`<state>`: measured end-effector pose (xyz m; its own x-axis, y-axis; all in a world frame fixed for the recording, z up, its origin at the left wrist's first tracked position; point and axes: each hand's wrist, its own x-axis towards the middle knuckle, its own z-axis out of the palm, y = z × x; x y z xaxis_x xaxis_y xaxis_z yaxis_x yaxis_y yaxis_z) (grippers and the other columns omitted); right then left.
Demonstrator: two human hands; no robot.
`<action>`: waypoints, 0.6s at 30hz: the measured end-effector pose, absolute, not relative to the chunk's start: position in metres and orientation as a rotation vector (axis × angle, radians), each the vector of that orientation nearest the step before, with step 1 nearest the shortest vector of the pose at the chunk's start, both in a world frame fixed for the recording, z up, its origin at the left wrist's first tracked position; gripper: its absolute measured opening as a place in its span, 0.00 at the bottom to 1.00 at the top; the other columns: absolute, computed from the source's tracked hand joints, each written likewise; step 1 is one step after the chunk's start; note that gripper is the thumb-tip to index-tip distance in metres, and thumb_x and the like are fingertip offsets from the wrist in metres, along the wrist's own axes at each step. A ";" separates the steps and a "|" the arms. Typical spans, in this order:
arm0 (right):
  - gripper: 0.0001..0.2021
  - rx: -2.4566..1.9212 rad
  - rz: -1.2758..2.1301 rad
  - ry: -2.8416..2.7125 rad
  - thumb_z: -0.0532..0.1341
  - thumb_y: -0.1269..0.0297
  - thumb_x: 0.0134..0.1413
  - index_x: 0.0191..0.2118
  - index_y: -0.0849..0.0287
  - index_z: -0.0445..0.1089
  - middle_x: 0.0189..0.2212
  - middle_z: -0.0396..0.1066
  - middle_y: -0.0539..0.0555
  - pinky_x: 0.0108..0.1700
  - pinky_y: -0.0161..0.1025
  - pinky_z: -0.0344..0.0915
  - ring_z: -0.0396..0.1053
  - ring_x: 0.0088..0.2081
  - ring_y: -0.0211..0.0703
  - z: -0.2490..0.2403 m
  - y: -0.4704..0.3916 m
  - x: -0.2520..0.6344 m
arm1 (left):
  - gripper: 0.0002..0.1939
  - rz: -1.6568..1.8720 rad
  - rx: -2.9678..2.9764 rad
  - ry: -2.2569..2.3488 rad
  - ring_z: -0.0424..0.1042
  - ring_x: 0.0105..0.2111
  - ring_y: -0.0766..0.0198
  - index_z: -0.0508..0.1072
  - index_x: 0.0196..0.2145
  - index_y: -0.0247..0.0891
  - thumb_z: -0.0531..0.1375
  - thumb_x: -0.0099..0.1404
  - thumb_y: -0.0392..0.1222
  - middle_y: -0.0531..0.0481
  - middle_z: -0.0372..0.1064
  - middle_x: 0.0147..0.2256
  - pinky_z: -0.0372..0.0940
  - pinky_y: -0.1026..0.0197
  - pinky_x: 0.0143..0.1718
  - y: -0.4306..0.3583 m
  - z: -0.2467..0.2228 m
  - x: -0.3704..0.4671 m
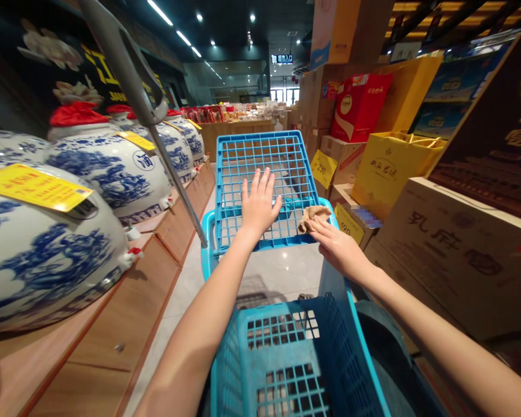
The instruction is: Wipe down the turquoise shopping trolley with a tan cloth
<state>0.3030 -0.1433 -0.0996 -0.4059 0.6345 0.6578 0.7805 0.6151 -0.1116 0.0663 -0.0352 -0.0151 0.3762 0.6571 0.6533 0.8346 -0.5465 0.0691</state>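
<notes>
A blue plastic shopping basket (pixel 282 318) on a cart frame fills the lower middle, its inside and slotted floor visible. Above its far end a blue grid panel (pixel 286 152) stands tilted. My left hand (pixel 260 202) rests on the grid, fingers spread. With my right hand (pixel 336 243) I hold a crumpled brown cloth (pixel 316 219) against the panel's lower right corner. A grey metal handle (pixel 130 63) with a long pole rises at the left and joins the cart's rim.
Large blue-and-white porcelain jars (pixel 108 162) with red cloth tops line a wooden shelf (pixel 125 313) on the left. Cardboard boxes (pixel 464 255), a red bag (pixel 360 107) and a yellow gift bag (pixel 386 168) crowd the right. Pale tiled floor (pixel 173 313) shows beside the cart.
</notes>
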 end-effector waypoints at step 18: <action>0.30 -1.040 -0.253 -1.774 0.55 0.78 0.59 0.65 0.51 0.74 0.72 0.66 0.52 0.79 0.61 0.53 0.54 0.78 0.51 0.010 0.025 0.253 | 0.30 -0.997 -2.415 -1.295 0.50 0.78 0.46 0.66 0.72 0.36 0.51 0.77 0.45 0.41 0.55 0.76 0.42 0.35 0.79 -0.034 -0.012 0.056</action>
